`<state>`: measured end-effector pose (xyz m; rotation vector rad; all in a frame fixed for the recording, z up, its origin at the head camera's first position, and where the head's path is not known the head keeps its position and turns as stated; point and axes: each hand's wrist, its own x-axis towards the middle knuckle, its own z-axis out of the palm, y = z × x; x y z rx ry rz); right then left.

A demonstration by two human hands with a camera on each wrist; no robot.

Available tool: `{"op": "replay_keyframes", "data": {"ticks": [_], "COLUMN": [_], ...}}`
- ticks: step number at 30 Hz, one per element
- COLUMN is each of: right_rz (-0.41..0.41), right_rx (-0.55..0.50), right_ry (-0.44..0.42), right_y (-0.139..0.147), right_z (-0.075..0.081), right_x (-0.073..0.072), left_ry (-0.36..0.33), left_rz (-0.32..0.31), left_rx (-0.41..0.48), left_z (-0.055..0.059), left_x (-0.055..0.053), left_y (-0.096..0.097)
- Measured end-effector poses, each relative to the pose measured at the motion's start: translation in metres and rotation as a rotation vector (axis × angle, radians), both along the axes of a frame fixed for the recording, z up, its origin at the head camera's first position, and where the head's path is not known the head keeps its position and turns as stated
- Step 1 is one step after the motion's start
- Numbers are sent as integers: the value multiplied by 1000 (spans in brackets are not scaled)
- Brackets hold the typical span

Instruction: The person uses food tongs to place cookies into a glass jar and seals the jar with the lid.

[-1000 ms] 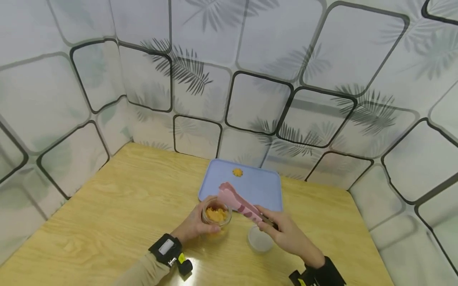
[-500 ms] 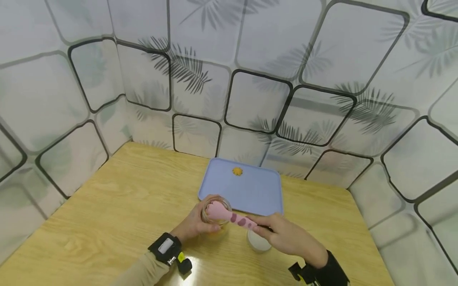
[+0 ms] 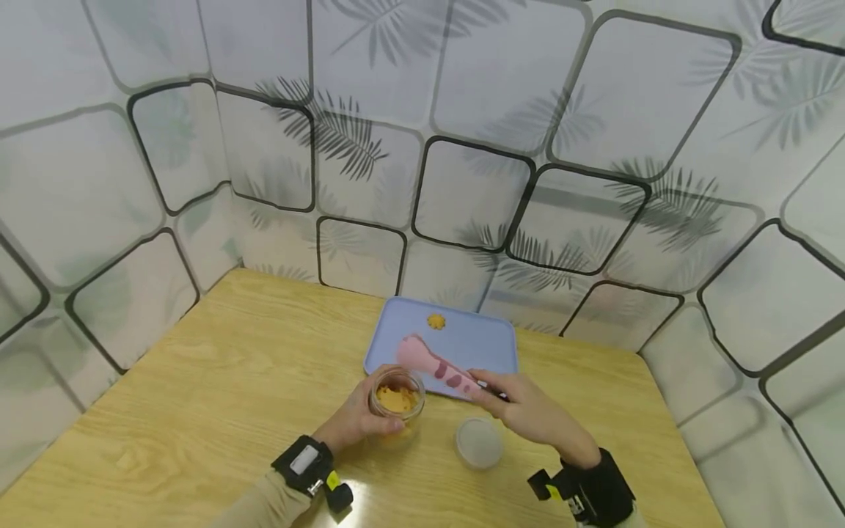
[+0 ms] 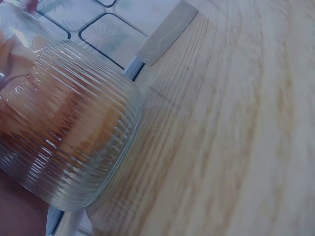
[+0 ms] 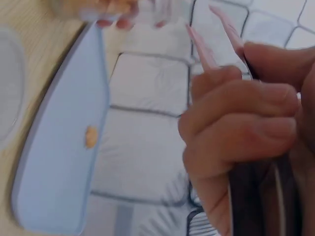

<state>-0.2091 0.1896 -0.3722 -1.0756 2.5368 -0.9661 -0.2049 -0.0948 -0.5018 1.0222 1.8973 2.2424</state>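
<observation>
My left hand [image 3: 353,423] grips a clear glass jar [image 4: 83,128] around its side, tilted a little, its mouth uncovered. Orange-yellow flower-shaped pieces [image 3: 396,399] lie inside it. My right hand [image 3: 531,412] holds pink tongs [image 3: 444,369] by the dark handle, their head above the jar's far rim. In the right wrist view the two pink tips stand apart, and I see nothing between them. One small orange flower-shaped piece [image 3: 436,321] lies on a light blue tray [image 3: 472,345] behind the jar.
A round translucent lid [image 3: 479,444] lies on the wooden table [image 3: 264,352] between the two hands, in front of the tray. A patterned curtain [image 3: 363,249] encloses the table at the back and sides.
The tongs dipped into the jar's mouth half a second ago and are now lifted back above it. My left hand and the jar have stayed in place.
</observation>
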Motion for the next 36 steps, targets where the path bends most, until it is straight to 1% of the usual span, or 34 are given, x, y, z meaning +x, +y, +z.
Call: {"op": "replay_keyframes", "data": {"ticks": [2,4,5,7,8,10,13,15,18,21,24,30,33,36], "right_rz": [-83,-177,-224,-310,-351,-415,-470,-484,-494,-502,-506,-501,-492,-476], "right_rx": [0,17,40,101,134,198,286,307,317,312,325,343,348,332], "right_ry": [79,161,204,261,279,281,288,270,277,270,253,231,262,313], "right_y": [5,8,9,11,12,12,8,3,-7,-16,-25,-33,-34,-33], "right_z": [-11,-25,-34,-51,-59,-72,-85,-89,-91,-92,-92,-88,-88,-89], "right_x": [-9,-20,-26,-37,-43,-52,-66,-73,-83,-90,-96,-99,-99,-99], "left_ry": [12,17,18,15,13,12,16,24,26,17,12,26,36,29], "left_rz": [-14,-21,-22,-24,-24,-27,-22,-15,-3,-6,-19,-27,-28,-33], "left_rx": [27,44,48,54,56,56,51,41,22,19,37,46,50,50], "left_z": [0,1,1,1,1,1,1,1,0,0,-1,-3,-3,-2], "left_x": [0,1,1,1,1,1,0,0,0,0,0,0,-1,-1], "left_y": [1,2,2,2,2,2,2,2,1,1,0,1,2,2]}}
